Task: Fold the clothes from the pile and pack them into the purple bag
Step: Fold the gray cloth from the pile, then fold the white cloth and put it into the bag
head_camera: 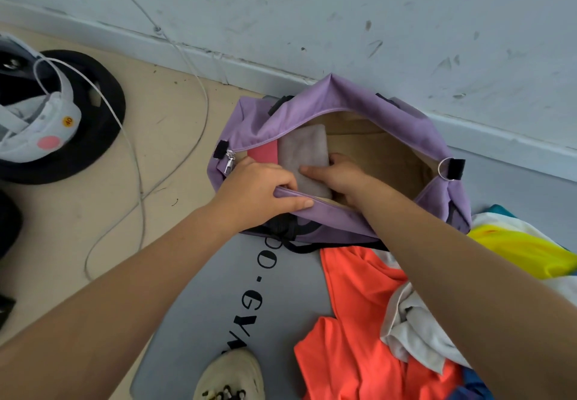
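Packing partly done: left hand [256,187] gripping purple bag [315,109] rim by the wall, right hand [337,176] clasping folded grey garment [304,157] inside beside pink one [263,153]; orange shirt [352,321] and pile [415,331] unfolded.

The right hand [335,175] hides its fingertips behind the folded grey garment [303,156] inside the purple bag [327,103]. A red garment [263,153] peeks out, mostly covered. The clothes pile [374,321] runs off the right and bottom edges. The mat's lettering [249,303] is partly covered by the bag.
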Motion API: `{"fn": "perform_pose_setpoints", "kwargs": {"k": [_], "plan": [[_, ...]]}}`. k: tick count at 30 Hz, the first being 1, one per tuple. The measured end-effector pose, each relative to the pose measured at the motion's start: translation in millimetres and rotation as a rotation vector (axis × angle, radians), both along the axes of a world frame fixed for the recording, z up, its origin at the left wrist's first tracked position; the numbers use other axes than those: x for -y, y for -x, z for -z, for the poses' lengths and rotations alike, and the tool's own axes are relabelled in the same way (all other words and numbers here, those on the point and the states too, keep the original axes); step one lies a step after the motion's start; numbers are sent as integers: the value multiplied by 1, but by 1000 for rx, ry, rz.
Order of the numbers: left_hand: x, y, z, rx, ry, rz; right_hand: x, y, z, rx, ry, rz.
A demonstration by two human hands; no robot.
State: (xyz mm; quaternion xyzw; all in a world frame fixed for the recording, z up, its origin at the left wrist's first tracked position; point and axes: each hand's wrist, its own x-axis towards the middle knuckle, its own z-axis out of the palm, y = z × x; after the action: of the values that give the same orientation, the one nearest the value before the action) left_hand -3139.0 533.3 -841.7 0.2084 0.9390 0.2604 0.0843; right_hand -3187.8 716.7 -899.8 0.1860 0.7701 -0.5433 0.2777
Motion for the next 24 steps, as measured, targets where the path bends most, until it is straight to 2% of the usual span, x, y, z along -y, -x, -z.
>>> {"fn": "perform_pose_setpoints", "kwargs": {"k": [3, 5, 9, 11, 14, 16, 19, 21, 24], "plan": [[-1, -1, -2, 17, 23, -6, -11, -10, -20, -31, -75, -87], [-8, -3, -9, 11, 24, 1, -25, -26, -43, -111, -100, -55], [-47, -16, -28, -102, -82, 24, -78, -94, -103, -265, 238, 114], [-82, -31, -39, -139, -196, 4, -112, -134, -118, -278, 254, 221], [-135, -59, -47, -100, -293, 92, -161, -187, -108, -267, -22, 428], [-168, -77, -41, 16, -234, 232, -188, -217, -90, -254, -276, 432], [-200, -98, -15, 269, -48, 291, -210, -248, -68, -239, -538, 158], [-207, -109, 10, 425, 0, 233, -212, -256, -58, -201, -576, 9], [-206, -122, 37, 608, -34, 67, -208, -257, -48, -126, -599, -86]]}}
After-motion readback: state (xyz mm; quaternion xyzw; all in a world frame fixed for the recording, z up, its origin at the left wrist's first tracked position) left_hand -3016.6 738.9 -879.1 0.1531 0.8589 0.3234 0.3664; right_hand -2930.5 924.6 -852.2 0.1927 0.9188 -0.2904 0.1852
